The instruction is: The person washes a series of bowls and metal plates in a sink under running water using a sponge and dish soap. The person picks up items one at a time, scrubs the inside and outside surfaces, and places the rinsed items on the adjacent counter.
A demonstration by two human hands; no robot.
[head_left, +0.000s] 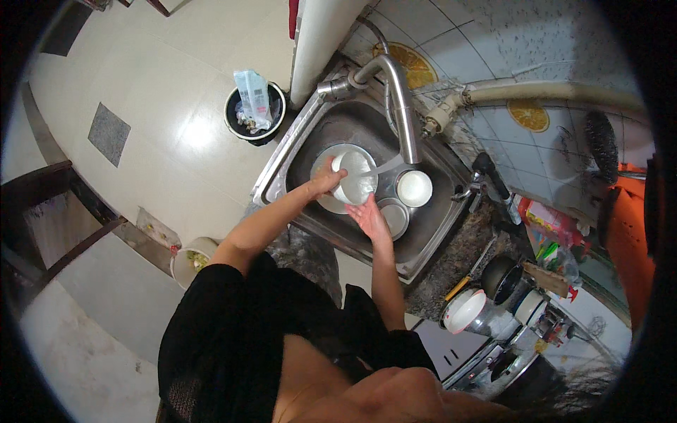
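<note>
A white bowl (350, 185) is held tilted over the sink between my two hands, and water from the faucet (403, 106) runs into it. My left hand (326, 178) grips the bowl's left side, its thumb over the rim. At the lower right edge my right hand (371, 218) supports it with fingers against the outside. Beneath the bowl lies a larger round dish (328, 200), partly hidden. To the right, a small white bowl (415, 189) and a metal-looking round dish (396, 219) rest in the steel sink (441, 218).
A bin (230, 116) with a plastic packet stands on the floor beyond the sink's left side. A pale bucket (182, 266) is near my left elbow. On the right counter are an enamel basin (465, 311), a dark pan (501, 279) and a stove (486, 366). A pipe (550, 92) crosses the tiled wall.
</note>
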